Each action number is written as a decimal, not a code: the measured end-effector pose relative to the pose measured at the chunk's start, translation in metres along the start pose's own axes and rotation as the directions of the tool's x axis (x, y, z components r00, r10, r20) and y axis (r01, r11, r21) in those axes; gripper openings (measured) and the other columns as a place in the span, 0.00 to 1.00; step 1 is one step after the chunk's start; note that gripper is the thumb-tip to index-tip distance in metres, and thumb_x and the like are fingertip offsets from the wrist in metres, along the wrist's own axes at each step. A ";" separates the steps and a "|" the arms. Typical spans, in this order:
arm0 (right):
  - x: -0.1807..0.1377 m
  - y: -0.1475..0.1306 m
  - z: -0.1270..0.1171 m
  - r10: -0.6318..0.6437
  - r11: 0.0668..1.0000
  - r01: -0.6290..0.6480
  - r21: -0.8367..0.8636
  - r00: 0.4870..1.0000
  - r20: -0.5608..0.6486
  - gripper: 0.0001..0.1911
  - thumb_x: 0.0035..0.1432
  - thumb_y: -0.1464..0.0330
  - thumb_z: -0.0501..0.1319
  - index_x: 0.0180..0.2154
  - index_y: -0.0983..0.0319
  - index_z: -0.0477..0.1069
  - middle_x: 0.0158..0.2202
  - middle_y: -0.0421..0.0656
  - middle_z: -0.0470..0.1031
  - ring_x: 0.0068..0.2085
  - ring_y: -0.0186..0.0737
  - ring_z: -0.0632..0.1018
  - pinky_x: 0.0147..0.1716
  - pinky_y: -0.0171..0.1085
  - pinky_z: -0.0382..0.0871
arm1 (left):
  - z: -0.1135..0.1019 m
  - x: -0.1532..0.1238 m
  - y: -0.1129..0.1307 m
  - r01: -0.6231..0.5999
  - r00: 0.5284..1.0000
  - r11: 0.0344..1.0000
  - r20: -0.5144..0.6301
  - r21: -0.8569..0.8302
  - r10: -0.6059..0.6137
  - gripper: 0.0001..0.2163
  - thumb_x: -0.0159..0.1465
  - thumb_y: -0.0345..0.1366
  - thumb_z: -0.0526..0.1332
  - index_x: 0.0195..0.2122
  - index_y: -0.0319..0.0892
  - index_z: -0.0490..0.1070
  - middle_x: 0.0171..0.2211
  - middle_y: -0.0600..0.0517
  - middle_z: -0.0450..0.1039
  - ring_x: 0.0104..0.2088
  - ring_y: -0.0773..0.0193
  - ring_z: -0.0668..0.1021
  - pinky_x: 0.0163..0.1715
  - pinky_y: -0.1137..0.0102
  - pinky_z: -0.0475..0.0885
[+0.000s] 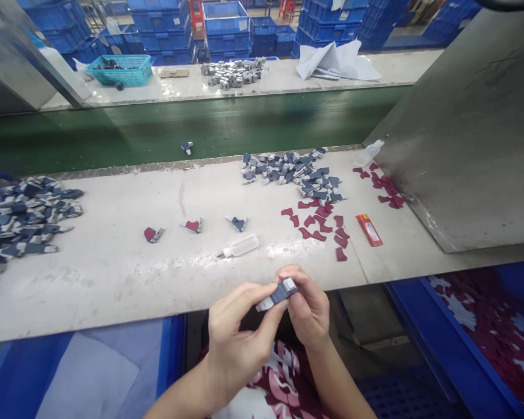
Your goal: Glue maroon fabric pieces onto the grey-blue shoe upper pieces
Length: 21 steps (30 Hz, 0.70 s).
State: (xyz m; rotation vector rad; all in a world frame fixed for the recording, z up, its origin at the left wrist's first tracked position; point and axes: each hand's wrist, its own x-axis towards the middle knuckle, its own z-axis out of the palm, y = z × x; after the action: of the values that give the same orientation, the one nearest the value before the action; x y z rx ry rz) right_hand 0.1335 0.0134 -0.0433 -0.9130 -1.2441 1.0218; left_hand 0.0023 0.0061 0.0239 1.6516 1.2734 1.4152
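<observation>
Between my two hands, just over the table's front edge, is a small dark-blue and grey plastic part [278,294]. My left hand [240,326] pinches it between thumb and fingers from the left. On the right, my right hand [308,305] grips its other end, fingers curled. Beyond them lies a clear squeeze bottle [242,246] with a thin needle tip. Two similar parts with maroon faces, one part [152,234] and another part [194,226], lie left of a blue-faced part [237,223]. Loose maroon pieces [318,220] are scattered to the right.
A heap of blue-grey parts [21,215] covers the left end; another pile [290,171] sits at the back. A red packet [369,230] lies near a metal panel [471,134]. Behind the green conveyor belt [218,119], a shelf holds a turquoise basket [133,74] and grey parts [233,73].
</observation>
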 end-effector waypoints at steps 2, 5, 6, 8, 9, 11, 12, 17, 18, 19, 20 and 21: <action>-0.002 0.002 0.002 0.022 1.000 -0.022 0.019 1.000 -0.014 0.14 0.68 0.57 0.55 0.44 0.56 0.75 0.36 0.45 0.73 0.36 0.41 0.75 0.34 0.40 0.73 | -0.001 0.000 0.001 -0.006 1.000 1.000 0.002 0.005 0.006 0.08 0.59 0.23 0.68 0.39 0.41 0.80 0.30 0.51 0.82 0.28 0.65 0.82 0.29 0.74 0.78; -0.003 0.005 0.002 0.026 1.000 -0.026 -0.001 0.999 -0.025 0.14 0.68 0.58 0.56 0.45 0.56 0.76 0.36 0.45 0.73 0.36 0.40 0.75 0.33 0.39 0.73 | -0.002 0.000 0.000 0.001 1.000 1.000 -0.004 0.008 -0.001 0.08 0.59 0.23 0.68 0.38 0.41 0.80 0.30 0.51 0.82 0.28 0.65 0.82 0.30 0.74 0.78; -0.003 0.005 0.002 0.022 1.000 -0.022 -0.007 0.999 -0.028 0.14 0.68 0.58 0.57 0.45 0.56 0.77 0.35 0.45 0.74 0.36 0.40 0.76 0.32 0.39 0.72 | -0.002 0.000 0.000 0.005 1.000 1.000 -0.003 0.010 -0.005 0.08 0.59 0.24 0.68 0.38 0.41 0.80 0.30 0.51 0.82 0.28 0.65 0.82 0.30 0.74 0.78; -0.003 0.006 0.002 0.013 1.000 -0.013 -0.008 0.999 -0.039 0.14 0.68 0.57 0.58 0.45 0.56 0.77 0.35 0.45 0.74 0.35 0.40 0.75 0.31 0.38 0.72 | -0.003 0.000 0.000 0.008 1.000 1.000 0.003 0.013 -0.008 0.08 0.59 0.24 0.68 0.38 0.41 0.80 0.30 0.51 0.82 0.28 0.65 0.82 0.30 0.74 0.78; -0.003 0.007 0.002 0.012 1.000 -0.012 -0.002 0.999 -0.042 0.14 0.68 0.57 0.58 0.44 0.56 0.78 0.34 0.45 0.74 0.35 0.40 0.75 0.31 0.38 0.72 | -0.003 0.000 0.000 0.009 1.000 1.000 0.005 0.015 -0.009 0.08 0.59 0.24 0.68 0.38 0.41 0.80 0.30 0.51 0.82 0.28 0.65 0.82 0.29 0.74 0.78; -0.003 0.007 0.003 0.011 1.000 -0.010 0.018 0.999 -0.048 0.14 0.68 0.57 0.58 0.44 0.56 0.78 0.34 0.45 0.74 0.34 0.39 0.76 0.31 0.38 0.72 | -0.003 0.000 -0.001 0.008 1.000 1.000 0.004 0.021 -0.009 0.08 0.59 0.24 0.68 0.38 0.41 0.80 0.30 0.51 0.82 0.28 0.65 0.82 0.29 0.74 0.78; -0.003 0.007 0.004 0.009 0.999 -0.007 0.031 0.999 -0.049 0.14 0.68 0.58 0.58 0.44 0.56 0.78 0.34 0.44 0.74 0.34 0.39 0.76 0.31 0.38 0.72 | -0.003 0.000 -0.001 0.009 1.000 1.000 0.003 0.023 -0.009 0.08 0.59 0.24 0.68 0.38 0.40 0.80 0.30 0.51 0.82 0.27 0.65 0.81 0.29 0.74 0.78; -0.003 0.008 0.005 0.007 1.000 -0.006 0.022 0.998 -0.070 0.13 0.67 0.58 0.59 0.44 0.56 0.78 0.34 0.44 0.75 0.35 0.40 0.77 0.31 0.38 0.72 | -0.004 -0.001 -0.002 0.033 0.999 0.999 0.009 0.025 -0.033 0.07 0.59 0.24 0.68 0.38 0.40 0.80 0.29 0.52 0.81 0.26 0.67 0.80 0.29 0.75 0.77; -0.003 0.008 0.005 0.010 1.000 -0.010 0.009 0.997 -0.073 0.13 0.67 0.58 0.58 0.43 0.56 0.78 0.34 0.44 0.76 0.35 0.40 0.77 0.31 0.38 0.72 | -0.004 -0.001 -0.002 0.043 0.999 0.999 0.012 0.024 -0.043 0.07 0.59 0.25 0.69 0.38 0.40 0.80 0.29 0.52 0.81 0.26 0.67 0.80 0.29 0.75 0.77; -0.003 0.008 0.005 0.014 1.000 -0.014 0.000 0.997 -0.072 0.13 0.67 0.58 0.59 0.44 0.56 0.79 0.34 0.44 0.76 0.34 0.40 0.77 0.31 0.38 0.72 | -0.004 -0.001 -0.002 0.057 0.998 0.998 0.017 0.022 -0.057 0.06 0.59 0.25 0.69 0.37 0.40 0.80 0.29 0.52 0.81 0.26 0.67 0.80 0.29 0.75 0.77; -0.003 0.008 0.004 0.016 1.000 -0.016 -0.002 0.998 -0.068 0.12 0.67 0.59 0.59 0.44 0.55 0.79 0.35 0.44 0.76 0.35 0.40 0.77 0.31 0.38 0.72 | -0.005 -0.001 -0.002 0.072 0.997 0.997 0.022 0.019 -0.072 0.06 0.59 0.25 0.69 0.37 0.40 0.80 0.29 0.52 0.81 0.26 0.67 0.80 0.29 0.75 0.77; -0.003 0.007 0.004 0.017 1.000 -0.017 0.003 0.998 -0.061 0.12 0.67 0.60 0.59 0.45 0.55 0.79 0.36 0.43 0.77 0.35 0.40 0.77 0.32 0.37 0.71 | -0.005 -0.001 -0.003 0.088 0.996 0.996 0.029 0.018 -0.088 0.06 0.59 0.25 0.68 0.37 0.39 0.80 0.29 0.52 0.81 0.27 0.67 0.80 0.29 0.75 0.77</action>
State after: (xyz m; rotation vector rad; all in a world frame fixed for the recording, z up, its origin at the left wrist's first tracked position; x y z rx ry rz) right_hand 0.1288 0.0126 -0.0504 -0.9482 -1.1856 1.0013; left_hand -0.0032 0.0057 0.0225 1.6012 1.3278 1.3269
